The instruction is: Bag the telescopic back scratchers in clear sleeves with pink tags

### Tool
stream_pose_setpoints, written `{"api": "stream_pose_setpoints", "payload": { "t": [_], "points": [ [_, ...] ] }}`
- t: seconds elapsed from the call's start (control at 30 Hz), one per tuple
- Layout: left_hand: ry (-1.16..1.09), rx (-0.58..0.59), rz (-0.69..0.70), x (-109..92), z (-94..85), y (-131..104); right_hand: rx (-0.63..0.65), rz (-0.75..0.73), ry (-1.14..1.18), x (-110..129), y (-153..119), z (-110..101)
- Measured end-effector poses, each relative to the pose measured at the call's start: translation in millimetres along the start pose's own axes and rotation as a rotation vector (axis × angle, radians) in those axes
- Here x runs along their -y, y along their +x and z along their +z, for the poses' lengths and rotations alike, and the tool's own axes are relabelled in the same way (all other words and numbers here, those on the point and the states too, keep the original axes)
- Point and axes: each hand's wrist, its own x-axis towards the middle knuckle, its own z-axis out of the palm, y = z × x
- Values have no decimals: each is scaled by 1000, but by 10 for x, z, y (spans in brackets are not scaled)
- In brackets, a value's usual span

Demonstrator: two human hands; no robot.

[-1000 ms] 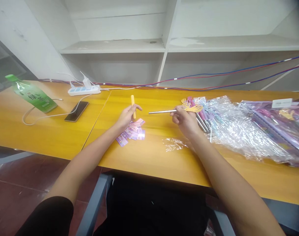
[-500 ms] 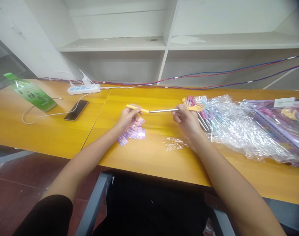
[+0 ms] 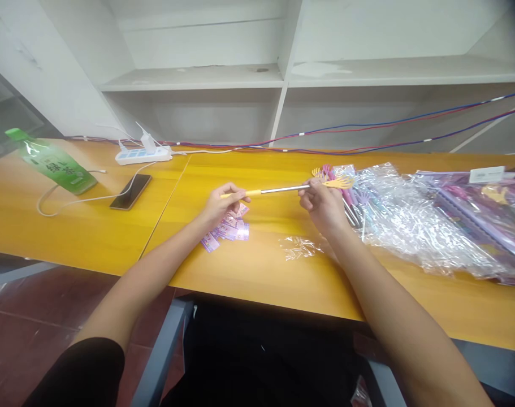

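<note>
A yellow back scratcher [image 3: 282,189] with a silver rod stretches between my hands above the table. Its yellow handle is gripped by my left hand [image 3: 224,202], fingers closed. My right hand [image 3: 324,206] pinches the rod just below the yellow claw-shaped head, which points right. Small pink and purple printed cards [image 3: 228,230] lie in a loose pile beneath my left hand. Beside my right hand, more back scratchers [image 3: 351,204] in pink, purple and other colours lie bunched together. Thin clear plastic scraps [image 3: 300,249] rest on the tabletop between my forearms.
Crumpled clear plastic bags [image 3: 410,220] and a purple packaged bundle [image 3: 464,209] cover the right side. To the left are a green bottle [image 3: 56,167], a phone [image 3: 131,191] and a white power strip [image 3: 142,155]. Red and blue cables [image 3: 342,127] run along the back.
The yellow handle, angled against the rod before, now lies nearly in line with it. My left fingers have shifted their hold on the handle. The right hand has barely moved.
</note>
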Motion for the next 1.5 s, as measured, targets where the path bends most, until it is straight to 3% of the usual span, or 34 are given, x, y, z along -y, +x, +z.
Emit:
{"api": "stream_pose_setpoints", "payload": {
  "t": [0.3,0.7,1.0,1.27,1.37,1.5],
  "points": [
    [239,36,35,128,-64,22,52,-7,-39,5,6,-7],
    [585,12,289,-147,95,-188,143,4,-122,62,-68,25],
    [656,-9,389,-233,90,-215,193,7,-104,70,-104,45],
    [727,60,432,-142,137,-233,324,71,-126,-29,-246,287],
    [728,56,438,-157,118,-212,297,94,-133,-34,-215,286],
    [694,8,413,-192,72,-180,133,72,-71,16,-62,86]
  ]
}}
